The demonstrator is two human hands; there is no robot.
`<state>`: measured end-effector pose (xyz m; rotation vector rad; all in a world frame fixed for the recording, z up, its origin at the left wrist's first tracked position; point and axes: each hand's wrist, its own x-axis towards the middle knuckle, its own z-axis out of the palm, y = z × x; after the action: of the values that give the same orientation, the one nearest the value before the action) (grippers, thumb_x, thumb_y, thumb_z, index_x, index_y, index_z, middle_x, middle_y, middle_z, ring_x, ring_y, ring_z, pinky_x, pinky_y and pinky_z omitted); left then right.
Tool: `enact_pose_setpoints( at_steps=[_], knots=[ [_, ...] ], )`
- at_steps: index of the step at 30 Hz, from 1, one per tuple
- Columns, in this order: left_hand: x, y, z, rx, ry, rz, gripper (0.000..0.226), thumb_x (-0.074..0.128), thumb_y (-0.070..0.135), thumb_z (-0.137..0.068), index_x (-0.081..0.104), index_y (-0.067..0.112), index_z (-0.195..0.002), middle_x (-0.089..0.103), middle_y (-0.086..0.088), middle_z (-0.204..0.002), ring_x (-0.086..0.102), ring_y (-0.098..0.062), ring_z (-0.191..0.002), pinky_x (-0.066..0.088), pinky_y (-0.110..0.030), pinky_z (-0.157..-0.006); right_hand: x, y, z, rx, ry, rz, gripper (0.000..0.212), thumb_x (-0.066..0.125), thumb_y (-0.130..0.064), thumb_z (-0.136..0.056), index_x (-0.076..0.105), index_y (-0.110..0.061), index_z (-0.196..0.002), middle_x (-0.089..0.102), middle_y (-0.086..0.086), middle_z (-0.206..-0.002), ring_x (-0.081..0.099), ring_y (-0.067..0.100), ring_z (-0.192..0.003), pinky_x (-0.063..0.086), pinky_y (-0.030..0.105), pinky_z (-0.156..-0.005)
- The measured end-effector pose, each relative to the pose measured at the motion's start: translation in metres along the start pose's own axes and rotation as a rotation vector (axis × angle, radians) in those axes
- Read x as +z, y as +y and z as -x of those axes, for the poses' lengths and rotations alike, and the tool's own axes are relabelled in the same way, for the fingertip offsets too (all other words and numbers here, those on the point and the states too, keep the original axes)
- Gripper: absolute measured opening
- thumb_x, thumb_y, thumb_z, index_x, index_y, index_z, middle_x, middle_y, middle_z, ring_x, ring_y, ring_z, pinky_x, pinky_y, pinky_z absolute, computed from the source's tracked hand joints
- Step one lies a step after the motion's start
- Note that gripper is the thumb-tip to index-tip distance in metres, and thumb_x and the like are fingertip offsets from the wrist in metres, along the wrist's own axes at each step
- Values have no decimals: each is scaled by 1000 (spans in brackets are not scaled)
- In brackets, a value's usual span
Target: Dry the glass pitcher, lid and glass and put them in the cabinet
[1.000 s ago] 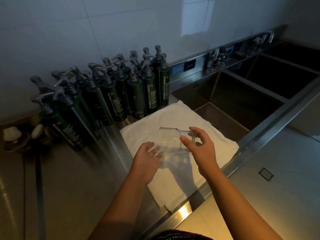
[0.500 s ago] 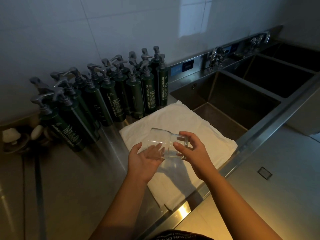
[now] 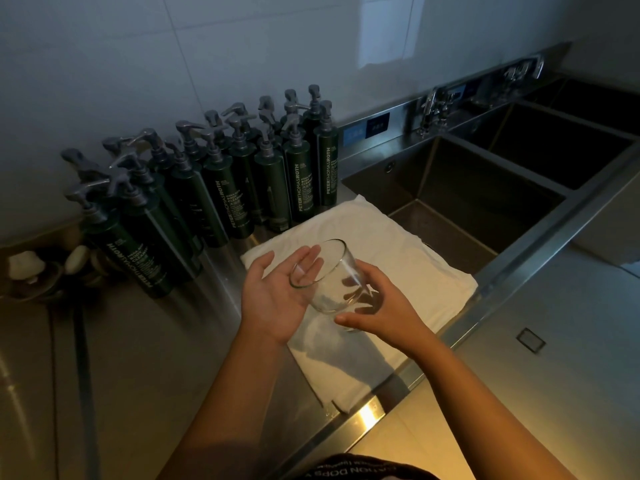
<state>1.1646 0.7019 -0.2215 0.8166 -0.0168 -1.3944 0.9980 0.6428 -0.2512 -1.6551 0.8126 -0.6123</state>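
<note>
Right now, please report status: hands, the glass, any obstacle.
Right hand grips the glass, tilted, mouth toward the open left hand. Both above white towel. Pitcher, lid, cabinet not in view. No obstacle seen.

surface: steel counter (image 3: 121,358) | on it: white towel (image 3: 398,258), dark pump bottles (image 3: 214,188) by wall

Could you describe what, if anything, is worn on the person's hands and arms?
Nothing is worn on them: the left hand and right hand are bare, without gloves, rings, watch or bracelets, and both forearms are uncovered with no sleeve in view.
</note>
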Motion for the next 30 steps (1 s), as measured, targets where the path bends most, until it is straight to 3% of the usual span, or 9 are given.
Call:
enact_pose_setpoints(
  at_steps=[2,7,11,14,18,24,27,29,30],
  knots=[
    [4,1,1,18,-28,-14,51,34,38,-94,54,-1,-119,59,-17,-126,51,-28,-121,42,-40,-95,2,0,0,-11,18,7,85,78,-43,-59,37,-30,-133,53,-7,-121,58,16,-105,55,29,-81],
    [8,0,2,44,-56,-41,52,31,39,-94,56,1,-119,58,-16,-129,48,-26,-125,29,-40,-111,-1,-1,-1,1,14,52,84,77,-36,-60,35,-28,-133,54,-11,-118,58,15,-106,52,32,-89],
    [9,-3,1,54,-91,-23,52,28,38,-95,55,2,-120,57,-14,-130,50,-25,-123,42,-33,-91,0,0,0,13,40,79,83,78,-37,-57,36,-31,-128,53,-13,-115,58,13,-106,52,28,-88],
    [9,-4,0,56,-94,-6,50,28,37,-96,55,4,-120,57,-14,-130,50,-26,-123,43,-35,-86,1,2,0,19,65,75,84,79,-38,-56,36,-30,-128,54,-8,-118,57,13,-107,52,27,-89],
    [2,-7,0,28,-99,35,48,31,38,-94,54,6,-122,57,-15,-129,50,-29,-122,34,-45,-106,-1,2,-1,10,81,81,84,79,-37,-55,36,-31,-127,52,-5,-122,55,13,-109,51,24,-90],
    [-8,-17,-5,-62,-68,21,53,33,38,-92,47,7,-133,51,-16,-136,42,-30,-130,23,-47,-113,-3,-4,-2,-25,136,-37,81,80,-41,-53,39,-35,-122,52,-3,-122,57,14,-107,52,29,-90],
    [-8,-23,-6,-132,-46,36,55,38,38,-91,46,5,-135,53,-19,-132,51,-33,-120,38,-47,-101,-1,-11,-3,-49,159,-77,79,79,-44,-50,39,-36,-118,52,-3,-122,57,11,-108,50,24,-90],
    [-4,-28,-4,-174,-48,34,58,44,39,-88,47,3,-133,58,-22,-125,61,-34,-105,51,-45,-82,1,-14,-5,-62,160,-92,78,82,-33,-54,40,-34,-119,53,-2,-123,56,10,-110,49,24,-91],
    [-1,-30,-2,-193,-54,28,59,47,40,-86,48,3,-132,59,-23,-123,62,-35,-102,52,-44,-80,2,-15,-6,-65,157,-100,77,82,-28,-55,39,-33,-120,53,-2,-122,57,10,-110,49,24,-92]
  ],
)
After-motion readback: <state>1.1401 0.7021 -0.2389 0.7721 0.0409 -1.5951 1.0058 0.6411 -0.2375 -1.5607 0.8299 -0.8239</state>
